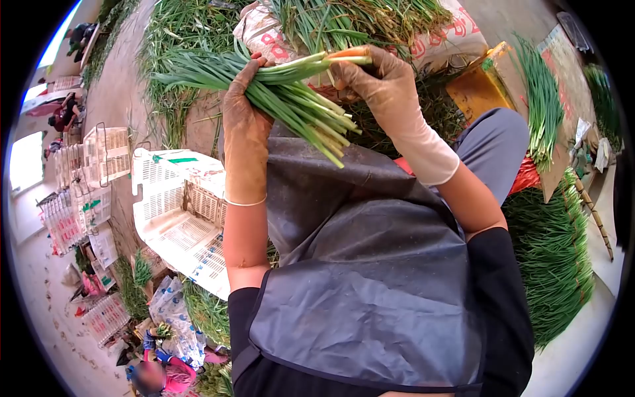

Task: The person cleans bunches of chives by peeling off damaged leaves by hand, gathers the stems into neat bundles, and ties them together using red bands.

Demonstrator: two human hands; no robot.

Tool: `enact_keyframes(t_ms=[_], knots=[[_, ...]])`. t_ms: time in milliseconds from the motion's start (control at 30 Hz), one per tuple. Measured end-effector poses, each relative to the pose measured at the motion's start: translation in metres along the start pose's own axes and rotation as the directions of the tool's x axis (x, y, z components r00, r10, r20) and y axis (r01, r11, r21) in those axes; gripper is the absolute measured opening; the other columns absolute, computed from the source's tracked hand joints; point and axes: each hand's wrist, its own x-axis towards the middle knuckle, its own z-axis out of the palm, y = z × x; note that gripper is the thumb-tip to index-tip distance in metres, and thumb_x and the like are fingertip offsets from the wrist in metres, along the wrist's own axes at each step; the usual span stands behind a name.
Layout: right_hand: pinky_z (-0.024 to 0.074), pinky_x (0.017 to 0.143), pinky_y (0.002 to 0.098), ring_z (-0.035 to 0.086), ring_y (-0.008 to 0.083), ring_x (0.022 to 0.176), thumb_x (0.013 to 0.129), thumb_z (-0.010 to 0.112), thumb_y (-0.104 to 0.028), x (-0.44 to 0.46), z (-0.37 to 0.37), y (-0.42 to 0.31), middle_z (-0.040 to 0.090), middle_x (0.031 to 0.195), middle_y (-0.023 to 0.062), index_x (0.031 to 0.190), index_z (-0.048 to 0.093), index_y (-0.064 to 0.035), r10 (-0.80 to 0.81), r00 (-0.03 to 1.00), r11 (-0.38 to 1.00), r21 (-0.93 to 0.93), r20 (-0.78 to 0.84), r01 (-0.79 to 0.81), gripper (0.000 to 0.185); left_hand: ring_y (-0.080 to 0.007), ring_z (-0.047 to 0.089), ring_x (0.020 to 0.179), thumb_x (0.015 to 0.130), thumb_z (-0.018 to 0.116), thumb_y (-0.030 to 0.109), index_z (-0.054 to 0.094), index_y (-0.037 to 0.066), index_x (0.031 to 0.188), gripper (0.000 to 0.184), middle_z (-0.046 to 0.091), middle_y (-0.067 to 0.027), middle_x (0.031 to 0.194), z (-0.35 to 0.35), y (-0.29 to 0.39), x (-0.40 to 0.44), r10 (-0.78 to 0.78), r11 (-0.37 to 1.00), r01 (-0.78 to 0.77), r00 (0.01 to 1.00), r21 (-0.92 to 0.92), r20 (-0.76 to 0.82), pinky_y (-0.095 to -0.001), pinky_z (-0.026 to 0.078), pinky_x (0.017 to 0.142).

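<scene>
The grip of the left hand (247,104) is closed around a bunch of green stalks (297,106) above the apron (370,284) while the right hand (385,85) pinches some pale ends (317,59), seemingly cleaning them, so the next move calls for a light pull.

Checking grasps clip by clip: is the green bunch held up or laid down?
Held up: the left hand grips the green bunch around its leaves, and the right hand pinches pale stalk ends.

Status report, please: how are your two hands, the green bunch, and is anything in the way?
Left hand closed around green bunch. Right hand pinching pale stalk ends. Nothing visibly blocking either hand.
</scene>
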Motion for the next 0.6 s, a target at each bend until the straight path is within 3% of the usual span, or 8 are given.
enact_keyframes(t_ms=[67,167,233,300,367,433,500,600], knots=[[0.0489,0.052,0.0193,0.058,0.0063,0.059,0.084,0.065,-0.009,0.007,0.002,0.0,0.061,0.071,0.0016,0.09,0.061,0.0011,0.017,0.997,0.999,0.049,-0.074,-0.013,0.013,-0.0232,0.064,0.08,0.082,0.06,0.0,0.055,-0.004,0.096,0.015,0.062,-0.0127,0.085,0.005,-0.004,0.005,0.024,0.998,-0.017,0.99,0.056,-0.136,-0.0362,0.057,0.075],[0.049,0.051,0.0187,0.055,0.006,0.054,0.083,0.065,-0.007,0.015,-0.002,-0.004,0.058,0.068,0.001,0.087,0.061,0.0006,0.131,0.99,0.977,0.173,-0.043,-0.122,0.01,-0.0232,0.064,0.079,0.083,0.06,0.001,0.055,-0.003,0.096,0.014,0.063,-0.0134,0.086,0.015,-0.005,0.005,0.005,0.998,0.001,0.995,0.061,-0.095,-0.0365,0.057,0.074],[0.0443,0.046,0.019,0.048,0.006,0.048,0.082,0.066,-0.01,0.012,-0.006,-0.01,0.055,0.063,0.0012,0.085,0.06,0.0007,0.147,0.988,0.981,0.138,-0.046,-0.139,0.013,-0.022,0.064,0.076,0.084,0.059,0.002,0.055,-0.002,0.095,0.013,0.062,-0.0126,0.084,0.024,-0.005,0.004,0.042,0.994,-0.029,0.991,0.104,-0.124,-0.0348,0.058,0.072],[0.0292,0.039,0.0189,0.039,0.0061,0.042,0.083,0.062,-0.015,0.005,-0.017,-0.011,0.046,0.053,-0.0021,0.084,0.06,0.0,0.183,0.974,0.972,0.125,0.136,-0.2,0.015,-0.0215,0.064,0.073,0.083,0.059,0.0,0.054,0.0,0.095,0.012,0.061,-0.0121,0.082,0.029,0.0,0.007,0.139,0.988,-0.138,0.99,0.069,0.001,-0.0332,0.058,0.069],[0.0257,0.035,0.0209,0.035,0.0062,0.039,0.079,0.059,-0.015,-0.009,-0.032,-0.011,0.04,0.049,-0.0029,0.083,0.058,-0.0001,0.198,0.968,0.964,0.147,0.152,-0.22,0.016,-0.0217,0.063,0.07,0.082,0.058,-0.003,0.052,0.0,0.093,0.013,0.06,-0.0119,0.08,0.046,0.007,-0.001,0.187,0.982,-0.187,0.982,0.028,0.013,-0.0323,0.057,0.064],[0.0275,0.039,0.0215,0.038,0.0074,0.041,0.078,0.059,-0.016,-0.01,-0.067,0.004,0.042,0.05,-0.0016,0.076,0.054,-0.0022,0.172,0.963,0.921,0.313,0.209,-0.232,0.014,-0.0225,0.063,0.068,0.08,0.058,-0.007,0.052,-0.001,0.094,0.016,0.06,-0.0124,0.08,0.046,0.016,0.01,0.274,0.94,-0.28,0.96,0.193,0.058,-0.0326,0.056,0.062],[0.0255,0.041,0.0232,0.036,0.0086,0.04,0.078,0.056,-0.019,-0.013,-0.089,0.006,0.039,0.048,-0.0025,0.071,0.05,-0.0059,0.022,0.959,0.896,0.42,0.284,-0.145,0.016,-0.0228,0.063,0.067,0.078,0.06,-0.008,0.053,-0.002,0.094,0.018,0.06,-0.0127,0.079,0.041,0.03,0.025,0.321,0.928,-0.325,0.946,0.181,0.054,-0.0333,0.056,0.059],[0.0252,0.045,0.0242,0.032,0.0097,0.039,0.076,0.055,-0.022,-0.017,-0.118,-0.01,0.037,0.046,-0.0041,0.069,0.048,-0.0095,-0.148,0.966,0.904,0.424,0.211,0.046,0.016,-0.0215,0.062,0.076,0.082,0.062,0.0,0.059,0.0,0.091,0.01,0.061,-0.0108,0.083,0.043,0.052,0.03,0.359,0.886,-0.331,0.933,0.325,-0.03,-0.0347,0.053,0.068]])
